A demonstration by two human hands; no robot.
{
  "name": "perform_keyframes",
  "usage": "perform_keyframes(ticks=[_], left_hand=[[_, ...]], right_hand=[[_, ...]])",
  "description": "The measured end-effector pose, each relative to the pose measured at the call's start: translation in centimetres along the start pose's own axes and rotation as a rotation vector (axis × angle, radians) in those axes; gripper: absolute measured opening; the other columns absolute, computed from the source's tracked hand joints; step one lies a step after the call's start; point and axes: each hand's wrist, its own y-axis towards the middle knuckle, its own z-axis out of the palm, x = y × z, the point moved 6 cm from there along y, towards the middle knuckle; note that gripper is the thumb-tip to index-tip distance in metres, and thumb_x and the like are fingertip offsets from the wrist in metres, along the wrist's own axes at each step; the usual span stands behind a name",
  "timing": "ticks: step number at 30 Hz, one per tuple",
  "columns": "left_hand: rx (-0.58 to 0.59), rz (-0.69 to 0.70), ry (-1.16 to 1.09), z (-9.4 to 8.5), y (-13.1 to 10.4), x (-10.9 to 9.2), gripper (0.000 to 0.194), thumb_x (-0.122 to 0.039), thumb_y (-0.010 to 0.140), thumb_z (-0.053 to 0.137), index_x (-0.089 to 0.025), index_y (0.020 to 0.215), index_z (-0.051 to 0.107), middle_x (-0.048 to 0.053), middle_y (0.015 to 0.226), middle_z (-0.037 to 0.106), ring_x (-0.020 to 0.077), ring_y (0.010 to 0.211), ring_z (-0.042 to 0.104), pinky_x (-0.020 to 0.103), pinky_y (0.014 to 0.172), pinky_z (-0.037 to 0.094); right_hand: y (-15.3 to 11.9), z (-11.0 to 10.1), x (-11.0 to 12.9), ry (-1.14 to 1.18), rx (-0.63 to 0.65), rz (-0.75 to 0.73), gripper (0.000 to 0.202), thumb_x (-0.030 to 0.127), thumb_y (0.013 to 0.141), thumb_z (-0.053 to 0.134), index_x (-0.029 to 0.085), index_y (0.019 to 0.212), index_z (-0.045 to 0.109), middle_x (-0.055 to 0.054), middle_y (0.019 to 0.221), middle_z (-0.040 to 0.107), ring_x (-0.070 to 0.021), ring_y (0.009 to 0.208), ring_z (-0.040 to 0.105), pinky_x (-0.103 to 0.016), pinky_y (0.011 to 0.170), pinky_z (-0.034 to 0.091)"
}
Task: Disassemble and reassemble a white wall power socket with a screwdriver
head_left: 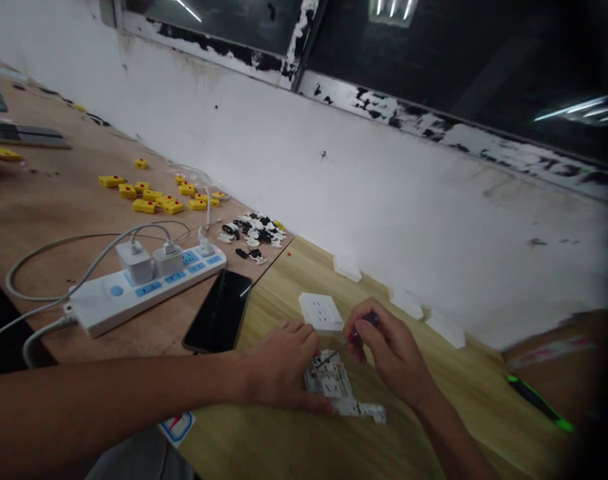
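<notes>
An opened white socket unit [334,383] with its inner parts showing lies on the wood-grain table. My left hand [283,367] grips its left edge, with the fingers at the top and the thumb along the bottom. In my right hand [384,347] is a screwdriver [368,323] with a dark purple handle, held at a slant. Its thin shaft points down and left, and the tip is among the parts in the upper half of the unit. Just behind the unit sits a white socket panel [321,311].
A black phone [219,312] and a white power strip [149,293] with chargers and cables are on the left. Farther back are yellow pieces [145,206] and a black-and-white parts pile [258,230]. White plates [407,302] line the wall; a black-green tool [539,403] lies right.
</notes>
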Motion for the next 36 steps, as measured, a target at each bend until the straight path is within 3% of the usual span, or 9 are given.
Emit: perform_keyframes(ticks=[10, 18, 27, 31, 36], left_hand=[[0.039, -0.005, -0.004, -0.2, 0.1, -0.4, 0.057, -0.064, 0.070, 0.071, -0.019, 0.099, 0.051, 0.008, 0.103, 0.058, 0.0298, 0.098, 0.054, 0.042, 0.090, 0.045], [0.045, -0.011, -0.031, 0.0, 0.0, -0.3, 0.058, -0.061, 0.071, 0.072, -0.020, 0.106, 0.051, 0.009, 0.107, 0.058, 0.0305, 0.101, 0.053, 0.044, 0.093, 0.043], [0.043, -0.008, -0.045, 0.1, 0.1, -0.4, 0.058, -0.059, 0.070, 0.072, -0.020, 0.106, 0.051, 0.009, 0.107, 0.058, 0.0311, 0.100, 0.054, 0.045, 0.092, 0.043], [0.047, 0.002, -0.067, 0.1, 0.0, -0.4, 0.059, -0.058, 0.071, 0.072, -0.021, 0.111, 0.051, 0.009, 0.110, 0.058, 0.0319, 0.103, 0.054, 0.046, 0.095, 0.041], [0.040, 0.005, -0.068, -0.1, 0.0, -0.5, 0.066, -0.056, 0.071, 0.073, -0.020, 0.121, 0.048, 0.012, 0.121, 0.056, 0.0330, 0.107, 0.053, 0.047, 0.096, 0.042]], right_hand=[[-0.3, 0.1, 0.2, -0.192, 0.034, -0.067, 0.020, 0.030, 0.099, 0.040, 0.021, 0.084, 0.049, 0.003, 0.064, 0.058, -0.0112, 0.053, 0.055, -0.023, 0.050, 0.043], [-0.3, 0.6, 2.6, -0.376, 0.175, -0.111, 0.016, 0.028, 0.098, 0.041, 0.022, 0.087, 0.051, 0.002, 0.068, 0.056, -0.0130, 0.060, 0.053, -0.026, 0.056, 0.039], [-1.1, 0.5, 3.0, -0.280, 0.313, 0.052, 0.016, 0.027, 0.100, 0.036, 0.023, 0.095, 0.051, 0.000, 0.079, 0.058, -0.0153, 0.071, 0.054, -0.028, 0.061, 0.044], [-1.2, 1.2, 2.9, -0.155, 0.305, 0.111, 0.014, 0.021, 0.097, 0.036, 0.023, 0.092, 0.049, 0.002, 0.074, 0.055, -0.0151, 0.070, 0.054, -0.028, 0.064, 0.045], [-0.6, 1.9, 3.0, -0.211, 0.195, 0.063, 0.017, 0.035, 0.098, 0.045, 0.022, 0.090, 0.051, 0.001, 0.076, 0.056, -0.0142, 0.069, 0.053, -0.026, 0.061, 0.044]])
